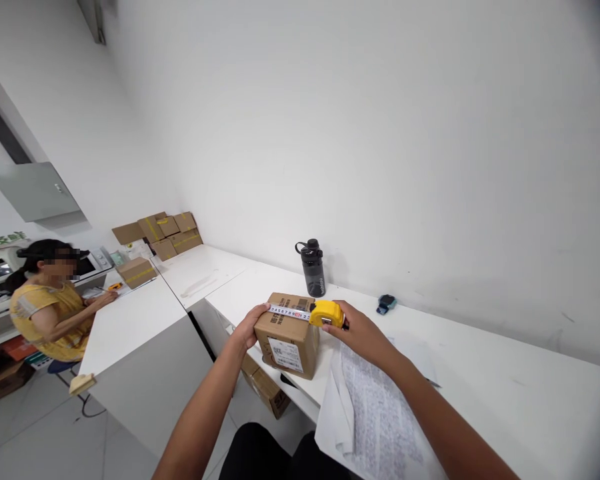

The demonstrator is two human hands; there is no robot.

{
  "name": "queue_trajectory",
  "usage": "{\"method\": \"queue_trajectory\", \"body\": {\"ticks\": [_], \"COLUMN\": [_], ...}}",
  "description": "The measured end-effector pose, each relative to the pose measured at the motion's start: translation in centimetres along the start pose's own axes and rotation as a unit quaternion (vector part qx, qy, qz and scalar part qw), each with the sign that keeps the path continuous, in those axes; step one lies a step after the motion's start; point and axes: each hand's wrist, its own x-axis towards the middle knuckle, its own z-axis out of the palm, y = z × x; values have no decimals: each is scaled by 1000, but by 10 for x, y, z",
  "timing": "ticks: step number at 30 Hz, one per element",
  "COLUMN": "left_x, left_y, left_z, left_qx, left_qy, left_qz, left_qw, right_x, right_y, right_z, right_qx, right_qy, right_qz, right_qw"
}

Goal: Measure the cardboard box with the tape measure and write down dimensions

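A small brown cardboard box (286,327) with a white printed label (285,354) sits at the table's front edge. Across its top lies the white blade (290,313) of a tape measure, pulled out from left to right. My left hand (251,327) is closed at the box's left edge, its thumb pressing the blade's end there; its other fingers are partly hidden. My right hand (355,327) grips the yellow tape measure case (327,314) at the box's right edge. Just right of the box, printed paper sheets (375,407) hang over the table edge, under my right forearm.
A dark water bottle (313,270) stands behind the box near the wall. A small dark blue object (387,304) lies to the right. Another carton (266,387) is below the tabletop. Stacked cartons (170,233) stand far left, where a person in yellow (55,307) sits.
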Motion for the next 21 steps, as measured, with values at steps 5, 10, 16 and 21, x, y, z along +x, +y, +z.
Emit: {"method": "queue_trajectory", "body": {"ticks": [5,10,16,21], "left_x": [-4,-7,-5,-3], "left_y": [3,5,3,2], "left_z": [3,5,4,2], "left_qx": [9,20,15,12], "left_qy": [-3,-3,-11,-12], "left_qz": [4,2,4,11], "left_qw": [1000,1000,1000,1000], "right_x": [-1,-2,-1,0], "right_y": [0,-1,-1,1], "right_z": [-1,0,0,0], "right_qx": [15,0,1,-3], "right_qy": [3,-2,1,-2], "right_qz": [7,23,18,21], "right_qw": [1000,1000,1000,1000]}}
